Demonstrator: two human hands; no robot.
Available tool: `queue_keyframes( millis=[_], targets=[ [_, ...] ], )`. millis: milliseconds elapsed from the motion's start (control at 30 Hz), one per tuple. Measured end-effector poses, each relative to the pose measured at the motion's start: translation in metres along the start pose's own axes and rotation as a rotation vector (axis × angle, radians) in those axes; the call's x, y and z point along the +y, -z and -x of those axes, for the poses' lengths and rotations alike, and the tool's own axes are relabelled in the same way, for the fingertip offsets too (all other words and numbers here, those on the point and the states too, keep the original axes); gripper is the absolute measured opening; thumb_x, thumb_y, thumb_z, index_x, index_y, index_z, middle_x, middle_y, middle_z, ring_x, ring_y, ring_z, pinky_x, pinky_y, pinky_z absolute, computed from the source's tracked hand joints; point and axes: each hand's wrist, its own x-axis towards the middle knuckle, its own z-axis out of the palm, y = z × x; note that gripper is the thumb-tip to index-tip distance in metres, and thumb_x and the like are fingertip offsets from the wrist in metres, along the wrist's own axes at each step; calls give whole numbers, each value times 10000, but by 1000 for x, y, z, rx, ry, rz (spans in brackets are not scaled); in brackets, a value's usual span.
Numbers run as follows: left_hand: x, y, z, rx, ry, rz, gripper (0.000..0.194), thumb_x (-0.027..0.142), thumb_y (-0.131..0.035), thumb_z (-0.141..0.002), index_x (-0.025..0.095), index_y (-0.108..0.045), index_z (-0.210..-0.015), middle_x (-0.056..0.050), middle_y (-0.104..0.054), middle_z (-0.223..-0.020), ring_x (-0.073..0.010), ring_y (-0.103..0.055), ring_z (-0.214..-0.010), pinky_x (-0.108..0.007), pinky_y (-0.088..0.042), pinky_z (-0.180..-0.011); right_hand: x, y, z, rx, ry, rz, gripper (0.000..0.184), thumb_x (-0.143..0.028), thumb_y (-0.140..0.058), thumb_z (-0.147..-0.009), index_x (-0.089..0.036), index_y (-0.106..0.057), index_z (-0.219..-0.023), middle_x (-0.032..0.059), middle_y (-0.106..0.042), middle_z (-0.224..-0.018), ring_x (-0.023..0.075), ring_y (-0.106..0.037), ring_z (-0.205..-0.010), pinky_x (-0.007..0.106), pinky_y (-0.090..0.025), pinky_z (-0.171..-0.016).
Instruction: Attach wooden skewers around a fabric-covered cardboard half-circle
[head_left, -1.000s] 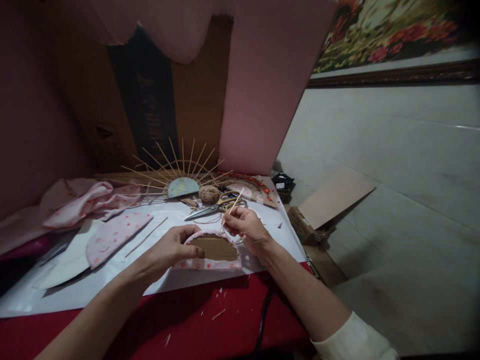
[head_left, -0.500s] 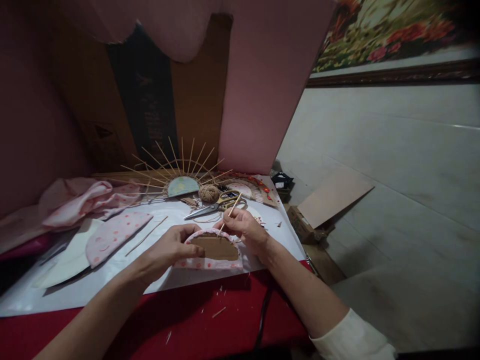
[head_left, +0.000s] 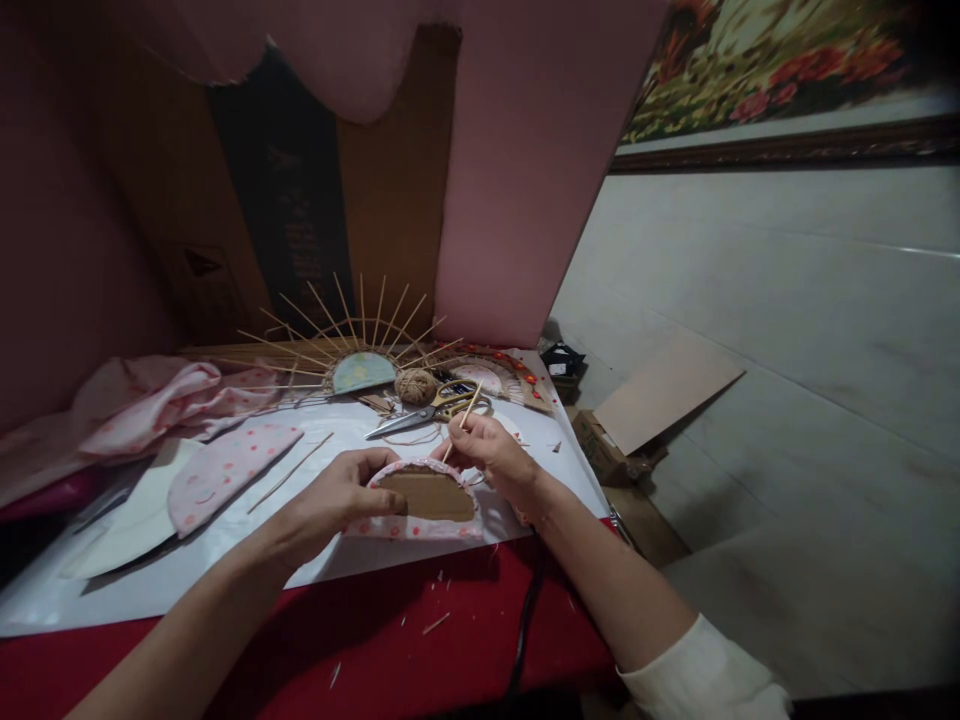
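Observation:
A half-round piece of brown cardboard [head_left: 435, 496], edged with pink dotted fabric folded over its rim, is gripped at its left end by my left hand [head_left: 352, 492], thumb on the cardboard face. My right hand [head_left: 491, 455] pinches a thin wooden stick [head_left: 472, 408] at the upper right of the curved edge. The stick leans, its lower end close to the fabric rim; whether it touches is unclear. Just behind lie scissors [head_left: 420, 415] with yellow handles and a ball of twine [head_left: 415, 386]. To the left rests another half-round piece covered in pink dotted fabric [head_left: 229, 475].
A half-round blue-green piece with sticks fanning out [head_left: 364, 372] stands at the back, near a beaded fan-shaped piece [head_left: 480, 377]. Crumpled pink fabric [head_left: 157, 405], a white card [head_left: 139, 520] and a loose stick [head_left: 291, 473] lie left. A large cardboard box [head_left: 495, 200] rises behind.
The stick's lower end has drawn back from the cardboard face to behind the curved rim. My left hand keeps its hold on the piece.

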Motion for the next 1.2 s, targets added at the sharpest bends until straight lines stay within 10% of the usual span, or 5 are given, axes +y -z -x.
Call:
queue_keyframes(
  millis=[1200],
  targets=[
    [-5, -4, -2, 16, -63, 107, 203, 207, -692, -621, 167, -575, -782, 13, -621, -729, -127, -549, -606, -209, -375, -501, 5, -10, -1, 139, 196, 257, 366, -546, -589, -748, -194, -491, -743, -30, -504, -629, 97, -424, -533, 229, -327, -519]
  ],
)
